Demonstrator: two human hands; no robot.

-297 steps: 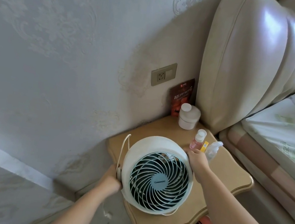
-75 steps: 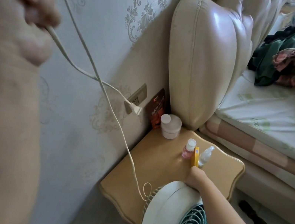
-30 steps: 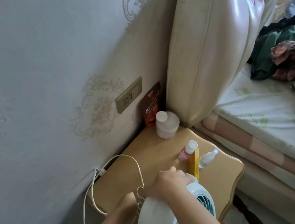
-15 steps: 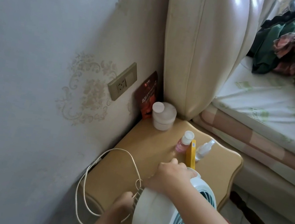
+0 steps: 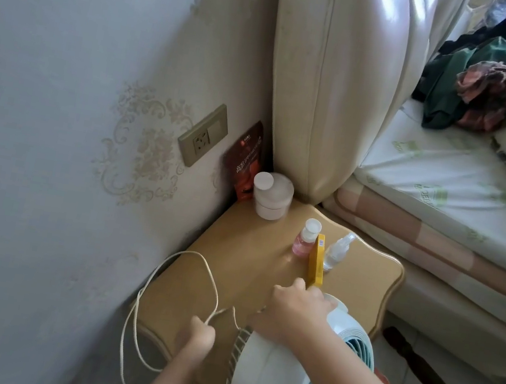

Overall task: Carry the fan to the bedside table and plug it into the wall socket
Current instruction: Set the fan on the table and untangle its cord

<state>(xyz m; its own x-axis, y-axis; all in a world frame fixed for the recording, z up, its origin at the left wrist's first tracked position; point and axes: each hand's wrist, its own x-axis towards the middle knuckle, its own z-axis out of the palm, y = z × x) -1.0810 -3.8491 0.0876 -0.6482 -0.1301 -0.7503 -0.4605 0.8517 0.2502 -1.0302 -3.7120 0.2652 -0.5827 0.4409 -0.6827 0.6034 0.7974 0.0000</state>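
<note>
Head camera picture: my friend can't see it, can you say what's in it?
A person's right hand rests on a white fan on a bedside table, while the left hand holds its loose cord. The wall socket above is empty.

Home bedroom, padded headboard (image 5: 337, 82) against patterned wallpaper (image 5: 66, 60), bed (image 5: 446, 190) right with heaped clothes (image 5: 497, 85), bedside table (image 5: 234, 255) holding toiletry bottles (image 5: 305, 239)

One fan (image 5: 273, 383), two bottles (image 5: 303, 242), one jar (image 5: 272, 196), one socket (image 5: 203, 134)
</note>
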